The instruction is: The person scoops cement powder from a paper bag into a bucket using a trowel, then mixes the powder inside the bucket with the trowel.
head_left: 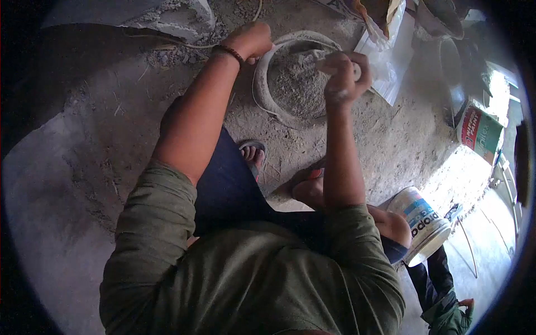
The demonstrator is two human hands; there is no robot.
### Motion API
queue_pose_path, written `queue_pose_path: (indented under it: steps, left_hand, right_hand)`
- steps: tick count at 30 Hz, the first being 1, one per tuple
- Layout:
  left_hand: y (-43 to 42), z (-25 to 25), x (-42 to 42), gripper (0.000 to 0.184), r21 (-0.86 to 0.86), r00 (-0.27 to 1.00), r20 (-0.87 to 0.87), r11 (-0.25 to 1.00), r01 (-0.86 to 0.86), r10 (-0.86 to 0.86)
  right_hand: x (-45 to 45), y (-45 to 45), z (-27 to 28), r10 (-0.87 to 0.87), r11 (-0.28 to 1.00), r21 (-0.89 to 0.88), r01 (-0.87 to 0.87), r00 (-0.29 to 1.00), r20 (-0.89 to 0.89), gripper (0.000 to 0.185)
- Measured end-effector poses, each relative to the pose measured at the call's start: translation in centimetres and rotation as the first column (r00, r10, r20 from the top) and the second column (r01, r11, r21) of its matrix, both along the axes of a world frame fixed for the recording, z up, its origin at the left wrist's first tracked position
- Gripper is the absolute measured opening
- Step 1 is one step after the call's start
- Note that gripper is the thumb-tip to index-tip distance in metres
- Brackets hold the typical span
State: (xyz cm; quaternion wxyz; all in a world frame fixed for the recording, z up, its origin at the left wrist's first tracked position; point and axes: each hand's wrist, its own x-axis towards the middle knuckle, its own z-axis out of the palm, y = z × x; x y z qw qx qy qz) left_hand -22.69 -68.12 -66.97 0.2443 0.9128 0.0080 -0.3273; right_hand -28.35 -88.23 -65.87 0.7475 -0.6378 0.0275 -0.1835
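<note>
A round bucket with a pale rim stands on the dirt floor before me, filled with grey, cement-like powder. My left hand is closed at the upper left of its rim, and the fingertips are partly hidden. Over the right side of the bucket, my right hand is wrapped round the handle of a trowel. The blade is coated in grey powder and hard to make out against the mix.
Torn bags and plastic sheeting lie beyond the bucket to the right. A paint box and a white pail stand on the right. Broken concrete and a cable are at upper left. Another person is at lower right.
</note>
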Motion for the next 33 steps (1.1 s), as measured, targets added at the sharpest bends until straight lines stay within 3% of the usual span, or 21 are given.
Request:
queue_pose_path:
  steps: [3,5,6,7,10,11,12,14,16,17,18,19,20,21,22,23,24,26,29,32,33]
  left_hand:
    - [-0.9,2.0,0.4,0.024,0.111,0.987,0.084,0.985,0.13,-0.14]
    - [-1.1,2.9,0.3,0.027,-0.031,0.969,0.185,0.984,0.175,-0.166]
    - [-1.2,3.3,0.2,0.031,-0.099,0.956,0.233,0.974,0.205,-0.177]
    - [-1.7,4.7,-0.1,0.03,-0.167,0.985,0.1,0.974,0.152,-0.137]
    - [-2.5,5.2,-0.8,0.027,-0.192,0.932,0.29,0.941,0.279,-0.217]
    - [-2.5,5.2,-0.8,0.026,-0.175,0.948,0.221,0.947,0.268,-0.227]
    - [-2.1,4.4,-0.9,0.027,-0.128,0.925,0.271,0.943,0.308,-0.265]
    - [-1.1,3.2,-0.5,0.028,-0.016,0.863,0.377,0.93,0.368,-0.336]
    - [-1.5,4.6,-0.6,0.03,-0.004,0.955,0.122,0.962,0.274,-0.271]
    - [-1.7,5.5,-0.6,0.031,0.011,0.974,-0.002,0.974,0.227,-0.227]
    - [-1.5,5.1,-0.5,0.03,0.276,0.81,0.125,0.804,0.526,-0.573]
    - [-1.5,4.9,-0.5,0.03,0.545,0.51,0.134,0.493,0.678,-0.849]
    - [-1.6,4.6,-0.4,0.03,0.757,0.139,0.024,0.109,0.644,-0.99]
    - [-1.6,4.3,-0.4,0.029,0.571,0.444,0.178,0.459,0.68,-0.878]
    - [-1.8,5.5,-0.5,0.029,0.322,0.716,0.239,0.75,0.578,-0.655]
    - [-1.9,6.3,-0.5,0.029,0.052,0.913,0.195,0.933,0.356,-0.359]
    - [-2.0,6.7,-0.5,0.027,0.056,0.925,0.151,0.937,0.344,-0.348]
    - [-1.8,7.1,-0.5,0.024,0.061,0.947,0.073,0.949,0.31,-0.314]
    - [-0.3,1.6,-0.1,0.019,0.284,0.786,0.213,0.807,0.518,-0.58]
    - [-0.2,1.1,0.2,0.017,0.481,0.581,0.122,0.56,0.675,-0.805]
    - [-0.3,1.7,-0.1,0.015,0.3,0.837,0.166,0.836,0.46,-0.521]
  right_hand:
    - [-0.2,-1.7,3.3,0.028,0.991,0.131,-0.036,0.997,0.068,0.006]
    - [0.0,-2.0,4.9,-0.021,0.998,0.065,0.01,0.987,0.16,0.006]
    - [0.1,-2.1,4.5,-0.021,0.999,0.044,0.013,0.985,0.172,0.007]
    - [0.3,-2.2,4.1,-0.021,1.0,0.024,0.017,0.983,0.183,0.008]
    - [0.0,-0.2,0.2,-0.043,0.999,-0.021,0.046,0.988,0.146,0.01]
    - [-0.1,0.3,-2.2,-0.037,0.998,-0.037,0.041,0.993,0.111,0.01]
    - [-0.7,0.2,-4.9,0.004,0.999,-0.055,-0.001,0.999,0.044,0.009]
    - [-0.5,-0.4,-3.2,0.069,0.997,0.021,-0.069,0.998,0.01,0.008]
    - [-0.2,-1.4,1.5,0.109,0.991,0.067,-0.112,0.993,0.044,0.007]
    - [0.0,-1.7,3.0,0.141,0.987,0.056,-0.153,0.974,0.179,0.006]
    - [0.1,-2.1,3.9,0.114,0.993,-0.004,-0.115,0.981,0.157,0.007]
    - [0.1,-2.0,4.7,0.117,0.993,-0.016,-0.116,0.982,0.148,0.011]
    - [0.0,-1.7,5.1,0.116,0.993,-0.029,-0.113,0.983,0.141,0.015]
    - [0.0,-0.8,4.6,0.086,0.994,0.048,-0.095,0.981,0.173,0.011]
    - [0.4,0.5,3.5,0.051,0.989,0.125,-0.078,0.978,0.204,0.009]
    - [0.6,1.4,0.9,0.028,0.976,0.208,-0.071,0.979,0.201,0.009]
    - [0.0,1.9,-0.7,0.08,0.976,0.194,-0.098,0.992,0.101,0.008]
    - [-0.6,1.2,-2.0,0.184,0.982,-0.04,-0.182,0.982,0.037,0.007]
    - [-0.8,-0.7,0.0,0.234,0.97,0.089,-0.225,0.966,-0.108,0.007]
    - [0.5,-2.5,3.2,0.243,0.963,0.096,-0.253,0.964,0.104,0.005]
    - [0.8,-2.2,4.3,0.241,0.964,0.092,-0.251,0.965,0.102,0.004]
